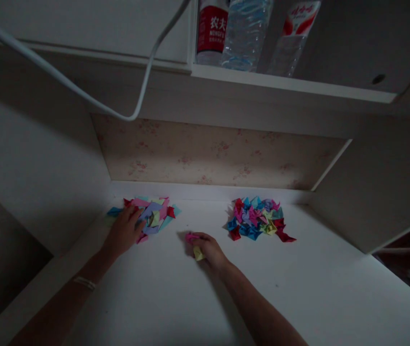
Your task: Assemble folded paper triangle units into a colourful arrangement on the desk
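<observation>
Two heaps of small coloured paper pieces lie on a white desk [176, 298]. My left hand [124, 231] rests flat on the left heap [154, 214], fingers stretched out over flat folded pieces. My right hand [208, 249] sits closed at the middle of the desk, pinching a pink folded paper piece [191, 237] and a yellow one [198, 253]. The right heap [258, 218] of folded paper units lies a short way to the right of that hand, untouched.
A back panel with a faded flower pattern [212, 154] closes the desk recess. Above it a shelf [291, 84] carries three plastic bottles [246, 33]. A white cable [82, 91] hangs across the upper left. Side walls bound the desk left and right.
</observation>
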`<state>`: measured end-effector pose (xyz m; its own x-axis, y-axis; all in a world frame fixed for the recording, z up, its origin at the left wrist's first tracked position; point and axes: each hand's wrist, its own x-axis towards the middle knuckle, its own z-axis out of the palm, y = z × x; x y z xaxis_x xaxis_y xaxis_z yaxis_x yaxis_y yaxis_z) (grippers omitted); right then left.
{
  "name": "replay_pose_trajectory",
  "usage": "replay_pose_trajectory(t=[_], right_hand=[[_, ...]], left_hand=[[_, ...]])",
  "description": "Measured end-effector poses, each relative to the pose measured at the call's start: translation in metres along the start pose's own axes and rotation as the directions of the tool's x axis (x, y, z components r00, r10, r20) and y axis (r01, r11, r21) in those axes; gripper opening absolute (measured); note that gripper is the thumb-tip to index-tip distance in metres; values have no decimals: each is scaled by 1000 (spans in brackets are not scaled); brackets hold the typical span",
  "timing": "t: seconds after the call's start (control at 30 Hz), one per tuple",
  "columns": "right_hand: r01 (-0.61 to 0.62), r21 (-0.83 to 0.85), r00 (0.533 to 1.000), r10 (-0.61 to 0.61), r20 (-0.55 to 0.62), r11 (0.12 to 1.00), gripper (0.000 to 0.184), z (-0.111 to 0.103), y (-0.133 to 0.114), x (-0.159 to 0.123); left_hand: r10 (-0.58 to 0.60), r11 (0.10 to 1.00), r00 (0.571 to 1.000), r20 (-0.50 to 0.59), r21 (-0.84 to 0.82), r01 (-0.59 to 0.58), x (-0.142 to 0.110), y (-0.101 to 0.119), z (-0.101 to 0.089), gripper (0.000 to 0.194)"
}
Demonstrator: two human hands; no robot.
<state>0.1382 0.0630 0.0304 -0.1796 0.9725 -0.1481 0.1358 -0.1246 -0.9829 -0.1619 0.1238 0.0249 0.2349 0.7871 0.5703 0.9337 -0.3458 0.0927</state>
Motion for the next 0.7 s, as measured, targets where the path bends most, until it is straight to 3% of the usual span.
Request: replay_pose_trajectory(t=[0.17,0.27,0.33,0.47,0.57,0.63,0.7], right_hand=[[48,-23,996,-47,77,999,38,44,-46,51],[138,-136,986,-123,111,981,39,66,-75,85],[199,-248,976,-169,136,948,41,66,-79,94],[283,-470,959,-248,136,836,55,23,-54,68],[245,-598,958,-284,31,763,40,-32,-23,32],[187,-677,945,-319,-74,712,37,-69,-3,12],[-23,-872,893,-383,-238,489,40,-103,15,0]], left_hand=[[-169,942,986,3,-294,162,-56,69,-3,36],[-356,787,925,133,-491,373,-74,117,-12,42],[-436,651,873,220,-593,475,-82,142,-19,44],[-508,412,775,375,-684,601,-93,169,-21,50],[-500,334,724,476,-666,668,-98,174,-15,55],[-467,346,728,502,-654,672,-100,175,-11,54],[-422,380,759,495,-664,644,-100,175,-6,50]])
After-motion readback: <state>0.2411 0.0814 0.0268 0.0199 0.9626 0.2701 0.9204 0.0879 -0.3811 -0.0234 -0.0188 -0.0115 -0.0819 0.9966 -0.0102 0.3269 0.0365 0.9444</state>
